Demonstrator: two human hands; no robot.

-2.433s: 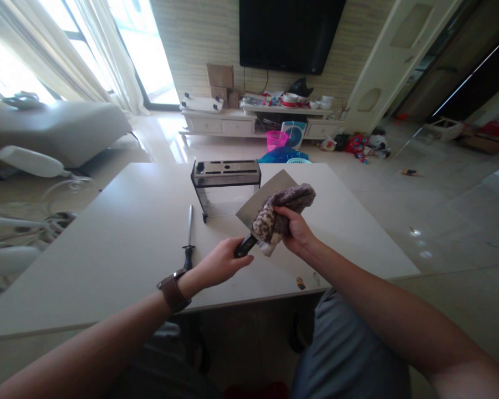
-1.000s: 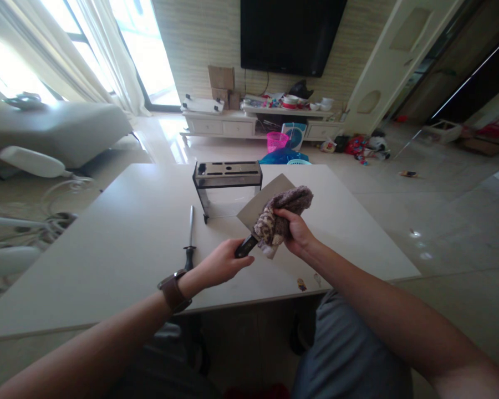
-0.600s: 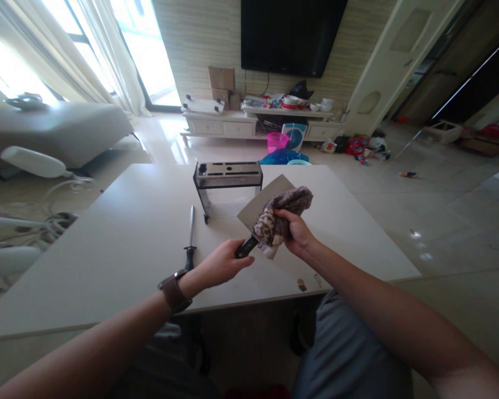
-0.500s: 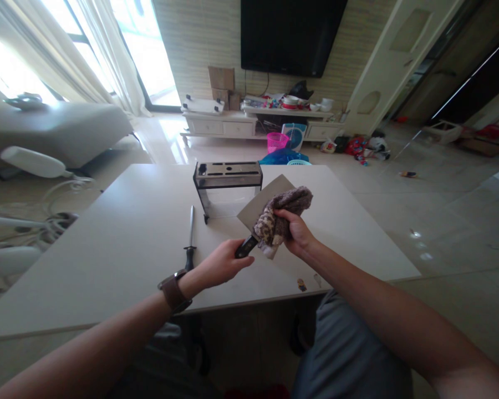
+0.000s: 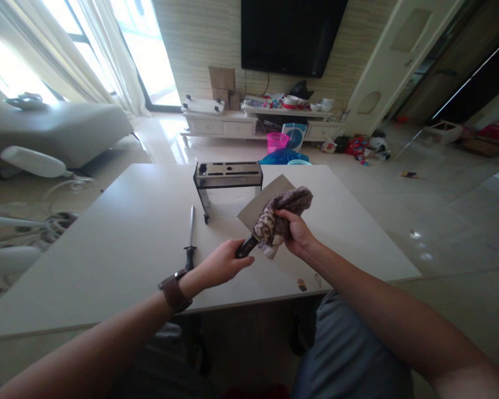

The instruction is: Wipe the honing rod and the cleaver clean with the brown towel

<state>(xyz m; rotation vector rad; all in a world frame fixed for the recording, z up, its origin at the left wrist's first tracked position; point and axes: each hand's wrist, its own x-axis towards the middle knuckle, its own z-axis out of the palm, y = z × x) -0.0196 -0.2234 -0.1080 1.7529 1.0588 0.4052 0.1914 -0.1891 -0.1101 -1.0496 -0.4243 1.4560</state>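
Note:
My left hand [image 5: 228, 260] is closed around the black handle of a cleaver [image 5: 260, 204], whose wide grey blade points up and away to the right. In my right hand [image 5: 297, 234] is a brown and cream patterned cloth [image 5: 280, 219], folded over the blade's right-hand part and hiding it. The thumb presses on the cloth. Left of the cleaver, a honing steel [image 5: 191, 233] lies on the white table [image 5: 120, 249], its black handle partly behind my left wrist. Behind the blade stands a knife block [image 5: 228, 176] with a slotted metal top and clear sides.
Near the table's front edge lie a small yellow figure sticker [image 5: 301, 285] and a small pale item. Past the far edge are a pink basket [image 5: 276, 142] and a blue plastic bag [image 5: 285, 156]. A white chair [image 5: 33, 162] stands at the left.

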